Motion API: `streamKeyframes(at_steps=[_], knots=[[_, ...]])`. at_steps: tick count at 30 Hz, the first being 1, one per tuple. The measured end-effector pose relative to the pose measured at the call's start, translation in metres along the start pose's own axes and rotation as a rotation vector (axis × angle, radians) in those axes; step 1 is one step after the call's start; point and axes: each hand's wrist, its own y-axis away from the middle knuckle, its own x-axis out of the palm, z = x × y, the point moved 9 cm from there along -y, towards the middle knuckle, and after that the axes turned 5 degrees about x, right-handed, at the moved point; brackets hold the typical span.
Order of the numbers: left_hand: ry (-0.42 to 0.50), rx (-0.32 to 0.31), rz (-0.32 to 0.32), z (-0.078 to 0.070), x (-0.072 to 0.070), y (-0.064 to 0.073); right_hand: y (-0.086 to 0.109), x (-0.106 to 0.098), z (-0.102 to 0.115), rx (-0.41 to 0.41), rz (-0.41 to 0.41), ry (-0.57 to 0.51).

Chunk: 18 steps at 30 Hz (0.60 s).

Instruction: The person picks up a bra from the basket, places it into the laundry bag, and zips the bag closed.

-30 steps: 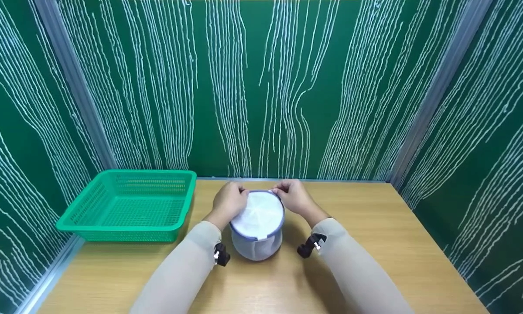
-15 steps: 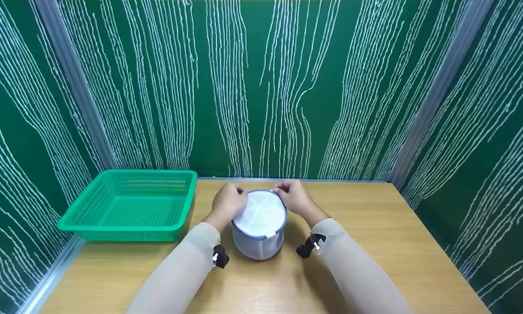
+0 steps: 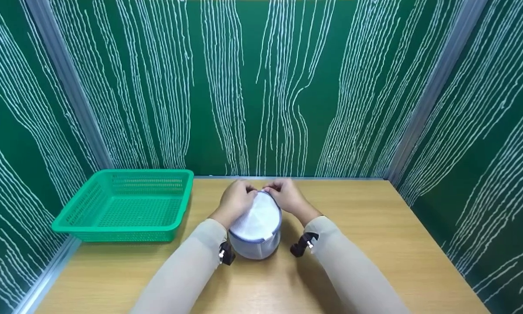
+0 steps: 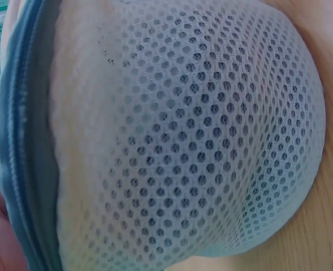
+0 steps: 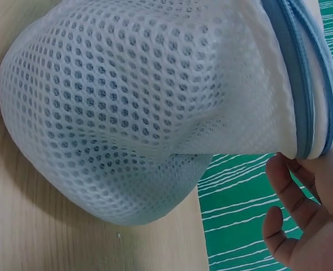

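A white mesh laundry bag [image 3: 258,220] with a round lid and a blue zipper edge stands on the wooden table. Its honeycomb mesh side [image 4: 200,130] bulges out in the left wrist view. My left hand [image 3: 236,199] grips the far left of the rim, its fingertips partly hidden. At the far right of the rim, my right hand [image 3: 287,197] pinches the edge beside the zipper [image 5: 302,84]. In the right wrist view that hand's lower fingers [image 5: 288,189] curl below the rim. The two hands are close together at the bag's far side.
A green plastic basket [image 3: 178,218] with slotted walls stands at the left back of the table [image 3: 353,226]. Green panels [image 3: 331,87] with white wavy lines rise behind and at both sides, joined by grey metal posts [image 3: 427,96].
Both hands have come closer together along the far rim, and the lid's far edge looks narrower. Earlier, the bag turned slightly, its white front tab shifting right.
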Motion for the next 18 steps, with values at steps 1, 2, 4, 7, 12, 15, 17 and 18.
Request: streamKeyframes(at_steps=[1, 2, 4, 7, 12, 15, 17, 18], knots=[[0.004, -0.003, 0.002, 0.001, 0.0, 0.0, 0.0, 0.001, 0.0, 0.002, -0.001, 0.001], [0.007, -0.007, 0.003, 0.002, -0.001, 0.0, 0.0, 0.001, 0.001, 0.002, -0.002, 0.003], [0.01, -0.014, 0.002, 0.004, -0.004, 0.001, 0.0, 0.002, 0.002, 0.002, 0.0, 0.004], [0.006, -0.027, -0.002, 0.007, -0.008, 0.003, 0.001, 0.003, 0.005, -0.01, 0.015, 0.006], [0.009, -0.078, -0.009, 0.016, -0.015, 0.006, 0.001, 0.001, 0.005, -0.004, 0.014, 0.01], [0.019, -0.12, -0.013, 0.023, -0.017, 0.008, 0.002, -0.002, 0.0, 0.018, 0.0, 0.023], [0.013, -0.136, -0.015, 0.027, -0.018, 0.01, 0.004, -0.005, -0.002, 0.027, -0.004, 0.034], [0.014, -0.141, -0.015, 0.029, -0.019, 0.01, 0.004, -0.007, -0.003, 0.03, -0.006, 0.039]])
